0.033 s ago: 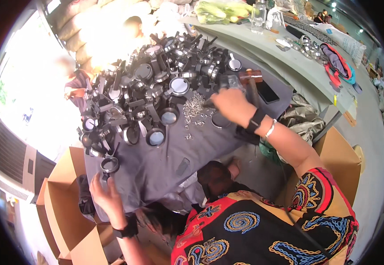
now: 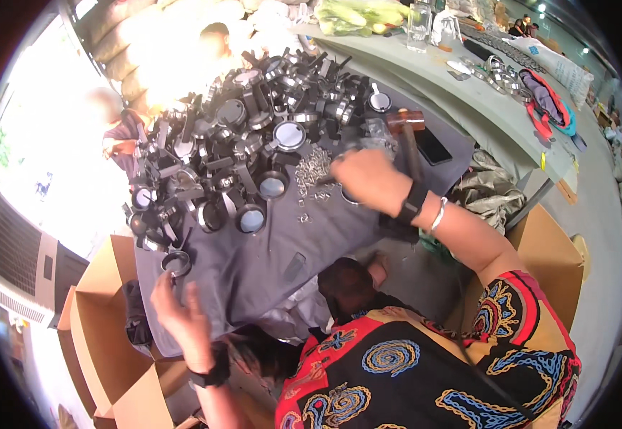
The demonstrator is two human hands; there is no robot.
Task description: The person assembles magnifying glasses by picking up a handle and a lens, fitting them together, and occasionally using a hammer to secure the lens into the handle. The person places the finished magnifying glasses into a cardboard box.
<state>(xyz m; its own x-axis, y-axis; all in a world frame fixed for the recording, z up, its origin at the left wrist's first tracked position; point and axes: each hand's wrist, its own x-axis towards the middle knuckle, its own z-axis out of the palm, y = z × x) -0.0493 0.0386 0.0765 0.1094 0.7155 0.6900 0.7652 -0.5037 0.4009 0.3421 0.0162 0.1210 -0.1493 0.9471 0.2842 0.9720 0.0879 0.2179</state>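
Note:
My left hand (image 2: 183,318) is at the table's near left with fingers apart. Its fingertips are close to a round black ring piece (image 2: 175,264) with a short handle; whether they touch it I cannot tell. My right hand (image 2: 371,179) is curled over the right part of the table, beside a pile of small silvery metal pieces (image 2: 314,170). What its fingers pinch is hidden. Partly beneath that hand lies another round black-rimmed piece (image 2: 349,196). A large heap of round black pieces with handles (image 2: 232,113), some silver-faced, spreads across the table's far side.
A hammer with a reddish-brown head (image 2: 405,121) lies by a black phone (image 2: 434,148) at the right. Clear plastic bags (image 2: 379,133) sit beside them. Cardboard boxes (image 2: 100,322) flank the table. Beyond stands a second table (image 2: 432,75) with a glass jar (image 2: 418,28). Another person (image 2: 123,136) is at the far left.
My right hand has shifted slightly left, toward the small metal pieces. My left hand has moved a little right and nearer to me, and its fingers are spread.

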